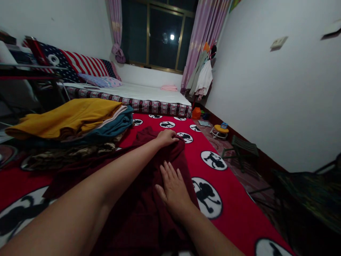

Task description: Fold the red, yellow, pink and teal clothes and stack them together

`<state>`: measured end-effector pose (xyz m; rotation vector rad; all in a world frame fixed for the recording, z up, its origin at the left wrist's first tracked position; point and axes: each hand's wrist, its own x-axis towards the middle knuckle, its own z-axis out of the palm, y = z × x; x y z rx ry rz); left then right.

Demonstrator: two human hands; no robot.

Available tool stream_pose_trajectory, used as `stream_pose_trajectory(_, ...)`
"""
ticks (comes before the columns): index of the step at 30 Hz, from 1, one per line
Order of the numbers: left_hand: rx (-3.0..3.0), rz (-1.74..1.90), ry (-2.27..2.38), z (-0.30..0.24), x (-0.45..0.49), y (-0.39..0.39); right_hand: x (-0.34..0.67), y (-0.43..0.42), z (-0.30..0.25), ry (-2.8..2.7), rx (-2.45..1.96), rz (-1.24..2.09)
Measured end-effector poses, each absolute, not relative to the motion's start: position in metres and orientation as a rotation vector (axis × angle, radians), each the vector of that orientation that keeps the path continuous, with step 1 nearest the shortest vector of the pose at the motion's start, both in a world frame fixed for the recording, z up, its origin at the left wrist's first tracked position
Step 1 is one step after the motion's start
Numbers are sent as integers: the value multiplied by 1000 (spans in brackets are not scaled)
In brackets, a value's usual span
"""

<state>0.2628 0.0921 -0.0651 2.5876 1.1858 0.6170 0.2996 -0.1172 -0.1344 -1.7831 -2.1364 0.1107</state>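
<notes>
Fingers (170, 170) of the right hand (177, 193) lie extended and released, palm down on a maroon garment (138, 213), while those of the left hand (166, 138) curl over its far part; whether they pinch the cloth cannot be told. The garment spreads across a red blanket (234, 199) printed with dark figures in white circles. Toward the blanket's left side rises a stack of clothes, a mustard garment (71, 117) topping teal cloth (114, 124), with camouflage-patterned cloth (80, 153) at its base. A bare strip of blanket runs between the garment and the right edge, beyond which stands a folding stool (243, 147). Past the far edge is a bed (149, 93); at far left stands a red cylindrical container (38, 49), contents hidden.
</notes>
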Motion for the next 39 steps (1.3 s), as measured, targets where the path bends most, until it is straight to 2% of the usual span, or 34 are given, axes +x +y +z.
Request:
stream_pose_trajectory(5,2502,760,1440,-67,243,92,298,-118,-131,-2110,-1775,151)
stream_pose_trajectory(12,2268,857,1627,-100,221,90,300,-122,-123,-2054,-1738,260)
stream_pose_trajectory(19,2184,1054,1417,-112,214,76,316,-116,-120,-1840,-1539,347)
stream_pose_trajectory(22,2181,1109,1301,-111,218,71,346,-85,-109,-1624,-1515,427)
stream_pose_trajectory(24,2174,1134,1238,-111,221,70,372,-54,-101,-1516,-1556,354)
stream_pose_trajectory(27,2145,1182,1209,-112,222,70,408,-3,-97,-1593,-1633,151)
stream_pose_trajectory(34,2084,1269,1183,-113,221,70,444,76,-106,-1956,-1740,6)
stream_pose_trajectory(39,1940,1332,1380,-113,219,73,454,104,-93,-1996,-1897,-16)
